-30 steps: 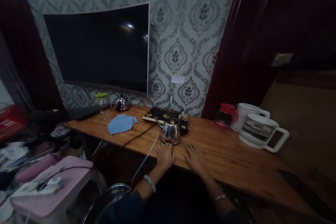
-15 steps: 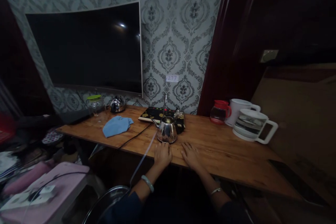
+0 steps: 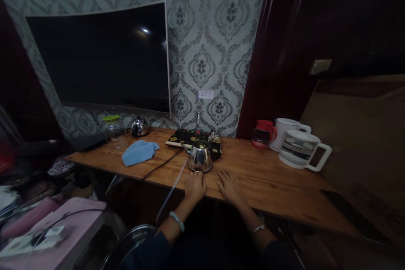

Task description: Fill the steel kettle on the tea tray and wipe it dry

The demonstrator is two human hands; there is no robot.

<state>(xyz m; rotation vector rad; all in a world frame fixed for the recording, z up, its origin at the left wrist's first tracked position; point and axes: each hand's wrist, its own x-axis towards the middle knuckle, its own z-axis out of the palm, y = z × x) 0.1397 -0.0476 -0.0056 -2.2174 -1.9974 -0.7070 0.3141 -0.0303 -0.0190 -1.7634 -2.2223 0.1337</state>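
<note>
My left hand (image 3: 195, 186) lies flat near the front edge of the wooden table (image 3: 253, 177), its fingertips close to the base of a shiny metal kettle (image 3: 200, 160). Whether they touch it I cannot tell. Beside it, my right hand (image 3: 230, 185) rests palm down with its fingers stretched out, holding nothing. The kettle stands upright without its lid, spout towards the left. Behind it sits a black electric stove panel (image 3: 180, 138) with gold flower prints, a small red light and a thin metal spout (image 3: 198, 123) rising from it.
A blue cloth (image 3: 139, 153), a metal kettle-like pot (image 3: 139, 127) and a glass jug with green lid (image 3: 112, 128) are on the left. To the right stand a red-lidded jug (image 3: 262, 135), a white jug (image 3: 284, 125) and a white-handled glass pitcher (image 3: 299, 149). A phone-like dark slab (image 3: 351, 213) lies further right.
The view has shifted slightly, so everything appears a little further left. Both hands stay resting on the table, and the kettle has not moved.
</note>
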